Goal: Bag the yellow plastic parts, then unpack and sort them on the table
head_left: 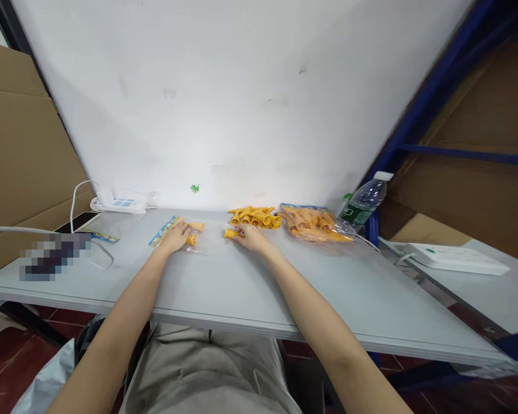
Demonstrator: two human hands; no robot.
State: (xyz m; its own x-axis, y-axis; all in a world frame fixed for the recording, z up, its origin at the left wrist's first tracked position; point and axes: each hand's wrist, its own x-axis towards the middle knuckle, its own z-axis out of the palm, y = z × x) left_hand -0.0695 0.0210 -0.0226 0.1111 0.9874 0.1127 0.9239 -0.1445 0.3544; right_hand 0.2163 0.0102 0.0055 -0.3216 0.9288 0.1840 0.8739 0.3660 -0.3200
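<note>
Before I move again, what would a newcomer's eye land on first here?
Probably the yellow pile by the white wall, with a filled clear bag to its right. Next, the left hand on a clear packet and the right hand holding one yellow piece before the pile. The bottle beside the bag also stands out.

Bright yellow-orange blazing from the loose pile of pieces (259, 218), softer orange showing through the clear plastic bag (313, 223) to the right, and over on the left a header card (159, 234) busy with blue, green and yellow print! Pale grey table (242, 287), white wall (242, 86) with faint grey smudges, one vivid green mark (195, 188)! White cap (384, 175), green label (355, 213) on the clear bottle (371, 192); deep blue frame (408, 123), brown cardboard (17, 149), dark red floor tiles (8, 361)!
</note>
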